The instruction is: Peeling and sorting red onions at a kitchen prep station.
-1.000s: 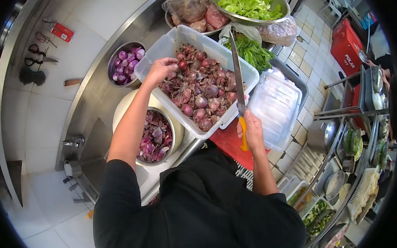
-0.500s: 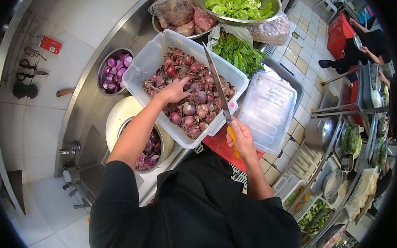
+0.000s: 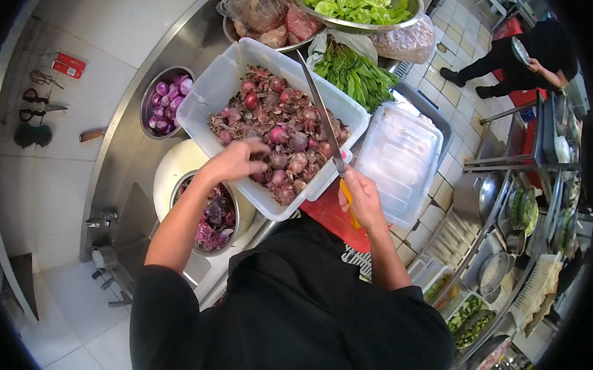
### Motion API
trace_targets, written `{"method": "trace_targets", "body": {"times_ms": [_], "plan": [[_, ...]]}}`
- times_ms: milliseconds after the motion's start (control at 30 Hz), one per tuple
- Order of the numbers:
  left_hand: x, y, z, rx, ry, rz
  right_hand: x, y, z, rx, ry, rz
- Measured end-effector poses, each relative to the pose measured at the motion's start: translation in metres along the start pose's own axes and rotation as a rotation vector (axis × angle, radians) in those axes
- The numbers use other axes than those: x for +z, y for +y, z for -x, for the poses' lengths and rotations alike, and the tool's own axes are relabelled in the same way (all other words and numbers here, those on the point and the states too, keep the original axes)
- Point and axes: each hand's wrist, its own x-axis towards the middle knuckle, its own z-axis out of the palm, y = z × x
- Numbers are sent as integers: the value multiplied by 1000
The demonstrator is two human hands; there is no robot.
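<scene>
A translucent plastic bin (image 3: 209, 126) holds red onions (image 3: 297, 142) mixed with loose dry skins. Over its near left part hovers my left hand (image 3: 237, 160), slightly blurred, its fingers apart and curved above the onions with nothing visible in them. My right hand (image 3: 364, 198) grips the yellow handle of a long knife (image 3: 325, 117). The blade points away from me across the bin's right side. Left of the bin, a metal bowl (image 3: 144, 115) contains peeled purple onions. Nearer to me stands a steel colander (image 3: 231, 242) with purple onion skins, on a pale round surface (image 3: 167, 174).
A lidded clear container (image 3: 401, 164) stands to the right, beside leafy greens (image 3: 351, 77). Behind are a bowl of lettuce (image 3: 358, 4) and bagged meat (image 3: 263, 18). A red board (image 3: 341, 216) lies near my body. Another person (image 3: 529, 62) stands far right by metal shelving.
My left hand has drawn back from the middle of the onions toward the bin's near left side. The knife stays in my right hand. The other person has shifted position.
</scene>
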Motion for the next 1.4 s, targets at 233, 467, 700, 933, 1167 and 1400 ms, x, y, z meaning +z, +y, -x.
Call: {"method": "trace_targets", "body": {"times_ms": [233, 467, 700, 933, 1167, 1400], "plan": [[32, 29, -76, 69, 423, -64, 1, -2, 1, -31, 22, 34], [65, 33, -103, -54, 423, -620, 19, 8, 13, -53, 77, 46], [29, 53, -10, -68, 550, 52, 43, 12, 29, -97, 158, -15], [71, -5, 142, 216, 648, 1771, 95, -2, 42, -99, 55, 67], [121, -24, 227, -160, 939, 1612, 169, 21, 55, -33, -307, 245], [141, -22, 240, -22, 1104, 1734, 220, 40, 51, -178, -468, 416]]}}
